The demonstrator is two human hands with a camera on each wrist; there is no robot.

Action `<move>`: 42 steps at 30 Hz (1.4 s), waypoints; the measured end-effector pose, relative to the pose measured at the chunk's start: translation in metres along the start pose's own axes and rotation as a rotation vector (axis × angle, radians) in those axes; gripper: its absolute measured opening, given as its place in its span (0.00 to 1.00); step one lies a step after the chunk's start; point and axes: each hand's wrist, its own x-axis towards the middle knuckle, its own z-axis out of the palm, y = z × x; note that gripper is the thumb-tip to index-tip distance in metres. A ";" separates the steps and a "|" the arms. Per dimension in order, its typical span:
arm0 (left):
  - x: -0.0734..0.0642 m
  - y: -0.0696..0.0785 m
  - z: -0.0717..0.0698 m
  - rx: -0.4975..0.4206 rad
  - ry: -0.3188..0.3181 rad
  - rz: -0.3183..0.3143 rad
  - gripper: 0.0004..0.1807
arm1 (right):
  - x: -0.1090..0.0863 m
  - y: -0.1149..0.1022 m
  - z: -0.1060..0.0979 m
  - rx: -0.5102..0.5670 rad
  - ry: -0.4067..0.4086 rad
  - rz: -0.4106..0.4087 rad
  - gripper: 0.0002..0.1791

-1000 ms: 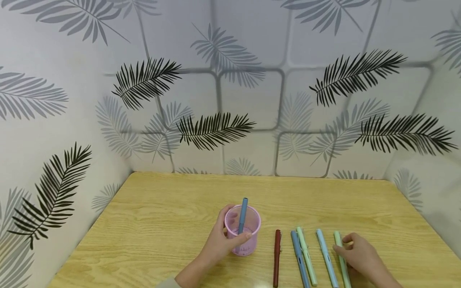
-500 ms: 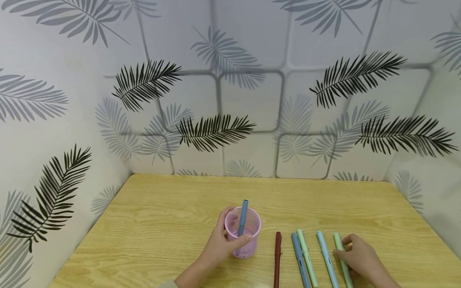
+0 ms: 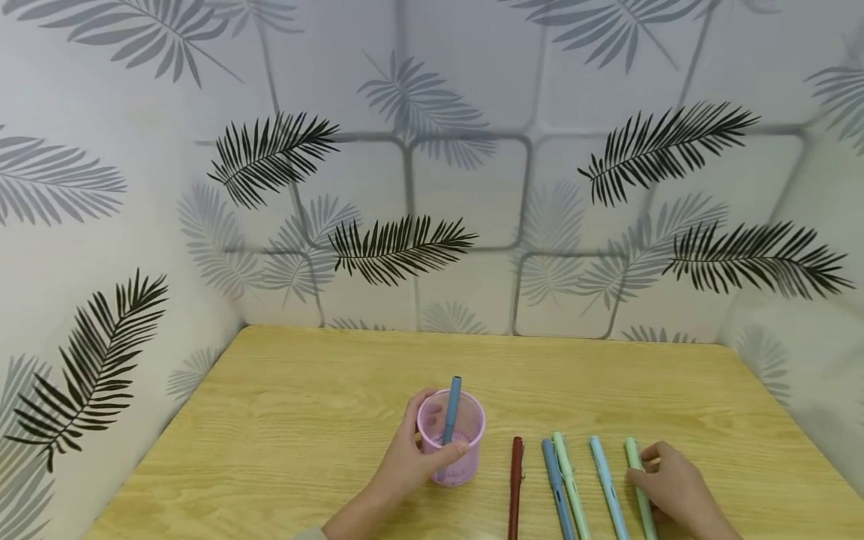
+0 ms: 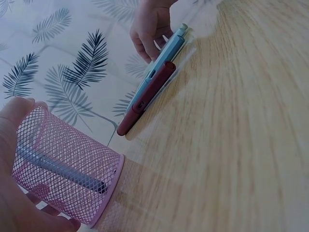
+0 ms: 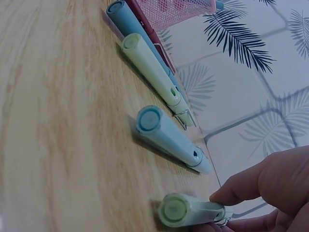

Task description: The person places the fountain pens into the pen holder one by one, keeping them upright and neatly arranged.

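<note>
My left hand grips a pink mesh pen cup upright on the table, thumb across the near side and fingers round the far side. One blue pen leans inside it, its end above the rim. At the right, my right hand pinches the rightmost light green pen between thumb and fingers as it lies on the wood. In the right wrist view, the thumb presses that pen's side near its clip. Left of it lies a light blue pen.
Between the cup and the light blue pen lie a dark red pen, a darker blue pen and another light green pen, the last two side by side. The wooden table ends at a leaf-patterned backdrop.
The head view has shifted very slightly. Both hands keep the same places on the cup and the rightmost light green pen, and the other pens lie as before.
</note>
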 end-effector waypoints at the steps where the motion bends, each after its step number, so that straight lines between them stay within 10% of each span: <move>1: -0.001 0.000 -0.001 -0.002 0.000 -0.002 0.42 | 0.000 0.000 0.001 0.005 0.004 -0.001 0.27; 42: -0.002 -0.002 -0.003 -0.041 -0.010 -0.023 0.42 | -0.022 -0.046 0.010 0.259 0.134 -0.076 0.30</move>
